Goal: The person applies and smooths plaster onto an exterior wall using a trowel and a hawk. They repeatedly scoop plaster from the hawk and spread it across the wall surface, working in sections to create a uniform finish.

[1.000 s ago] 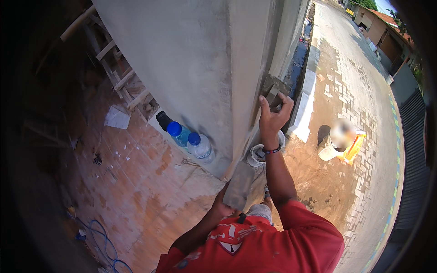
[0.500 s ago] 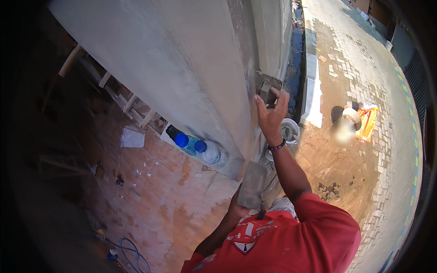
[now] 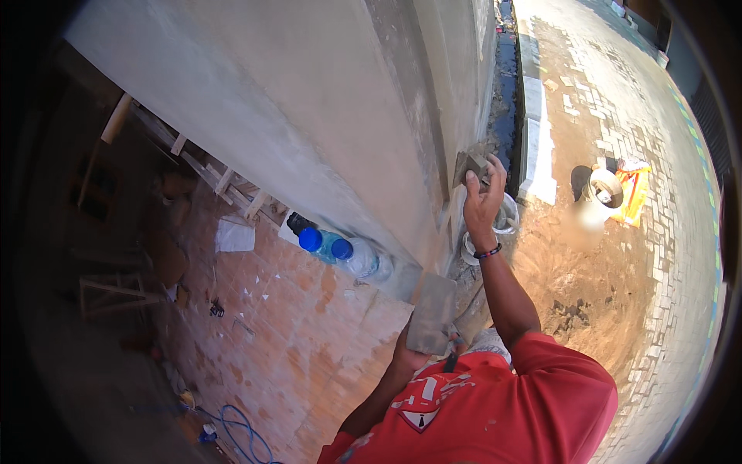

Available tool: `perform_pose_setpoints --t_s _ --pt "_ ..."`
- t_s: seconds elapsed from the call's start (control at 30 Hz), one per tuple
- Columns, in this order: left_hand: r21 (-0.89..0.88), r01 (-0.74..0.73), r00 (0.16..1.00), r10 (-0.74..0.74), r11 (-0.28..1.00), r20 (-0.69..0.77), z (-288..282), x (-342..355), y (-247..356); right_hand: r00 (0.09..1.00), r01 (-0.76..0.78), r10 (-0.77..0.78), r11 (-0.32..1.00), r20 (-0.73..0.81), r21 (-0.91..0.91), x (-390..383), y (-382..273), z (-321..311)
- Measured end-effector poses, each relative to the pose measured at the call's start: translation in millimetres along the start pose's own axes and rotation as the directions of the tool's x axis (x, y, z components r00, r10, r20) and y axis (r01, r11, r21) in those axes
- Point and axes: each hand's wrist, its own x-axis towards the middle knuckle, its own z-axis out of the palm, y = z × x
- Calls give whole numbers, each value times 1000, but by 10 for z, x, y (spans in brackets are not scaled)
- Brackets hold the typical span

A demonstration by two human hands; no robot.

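Note:
My right hand (image 3: 484, 203), a beaded band at its wrist, grips a small grey hand float (image 3: 470, 168) by its sides. The float is at the edge of the grey plastered wall (image 3: 340, 100); its working face is hidden, so I cannot tell whether it touches. Low in front of my red shirt, my left hand (image 3: 407, 354) holds a flat grey rectangular mortar board (image 3: 434, 311) tilted up, its fingers mostly behind the board. Below my right hand stand a white bucket (image 3: 506, 215) and a second pale bucket (image 3: 469, 249).
Two blue-capped plastic bottles, one bluish (image 3: 328, 249) and one clear (image 3: 363, 261), stand at the wall's foot. A narrow water drain (image 3: 505, 116) runs beside the wall. Blue hose (image 3: 243, 429) lies on the stained tiles at lower left. A round container (image 3: 605, 188) sits on the sand.
My right hand and the float have shifted down and to the right, nearer to me. The mortar board stays in my left hand at almost the same place. The view has turned slightly.

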Motion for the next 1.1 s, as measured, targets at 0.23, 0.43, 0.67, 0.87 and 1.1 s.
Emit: perform_pose_setpoints --t_s 0.23,0.43,0.67,0.87,1.1 --pt "-118 83 992 -70 990 104 -114 44 -51 995 66 -73 993 73 101 606 -393 328" --pt "13 -59 997 60 998 -41 -117 65 -131 997 51 -47 997 58 -64 971 38 453" --pt "16 -99 995 99 995 -14 -154 23 -113 966 -258 253 960 55 112 362 273 82" --pt "-18 16 998 -15 1000 63 123 54 -49 983 -181 179 980 27 83 -173 125 176" --pt "-28 8 994 -11 1000 -111 -155 89 -119 997 -14 17 999 76 -38 71 120 345"
